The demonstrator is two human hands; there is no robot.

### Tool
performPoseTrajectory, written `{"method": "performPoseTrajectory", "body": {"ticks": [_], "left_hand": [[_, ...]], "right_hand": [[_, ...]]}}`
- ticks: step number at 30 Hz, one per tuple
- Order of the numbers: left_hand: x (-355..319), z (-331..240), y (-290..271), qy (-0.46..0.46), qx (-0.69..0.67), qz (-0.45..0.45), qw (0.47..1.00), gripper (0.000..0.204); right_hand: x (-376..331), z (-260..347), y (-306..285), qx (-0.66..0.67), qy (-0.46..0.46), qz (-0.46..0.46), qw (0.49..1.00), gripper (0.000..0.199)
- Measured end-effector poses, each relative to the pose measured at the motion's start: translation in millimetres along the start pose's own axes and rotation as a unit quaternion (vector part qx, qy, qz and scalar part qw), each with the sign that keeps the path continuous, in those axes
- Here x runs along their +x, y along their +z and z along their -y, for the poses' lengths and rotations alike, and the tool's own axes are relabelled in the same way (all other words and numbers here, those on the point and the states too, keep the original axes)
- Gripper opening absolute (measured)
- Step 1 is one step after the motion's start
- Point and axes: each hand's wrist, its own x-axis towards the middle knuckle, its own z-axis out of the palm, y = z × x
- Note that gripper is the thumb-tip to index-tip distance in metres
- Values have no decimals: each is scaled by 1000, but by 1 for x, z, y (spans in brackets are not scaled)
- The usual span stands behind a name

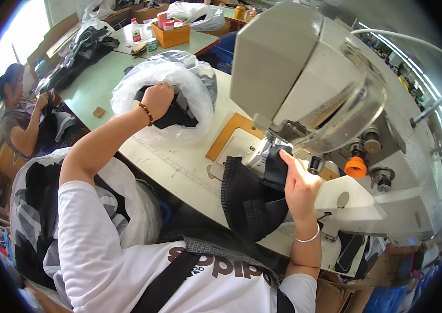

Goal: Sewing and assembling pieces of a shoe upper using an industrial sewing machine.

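My right hand [302, 188] grips a black fabric piece [255, 203] with overcast edges, close to the presser foot of the sewing machine [278, 62]. Part of that piece lies under the machine's head, and the rest hangs over the table's near edge. My left hand [158, 101] reaches into the mouth of a white plastic bag [127, 99] on the table, its fingers curled downward. Dark cut pieces [182, 116] lie inside the bag around it. My fingertips are hidden there, so what they pinch does not show.
Orange tension knob [355, 167] and thread guides project from the machine at right. Beside my left arm stands another bag [142, 208] of black and grey pieces. A wooden box [171, 36] and a bottle [136, 31] stand on the green table. A person [20, 115] handles dark cloth at left.
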Motion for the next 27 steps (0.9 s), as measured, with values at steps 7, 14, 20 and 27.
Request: {"method": "performPoseTrajectory", "body": {"ticks": [7,14,20,27], "left_hand": [[-5,9,-14,-45,-109,74,990,14],[-21,6,-90,-104,-402,64,908,14],[-34,-67,-134,43,-709,188,678,14],[-34,-168,-176,-35,-822,253,509,31]], "right_hand": [[-5,-4,0,3,5,-12,1000,37],[-5,-6,-1,-21,12,-10,1000,37],[-9,-10,1,-38,-10,-21,999,40],[-9,-9,1,-5,10,-6,1000,42]]}}
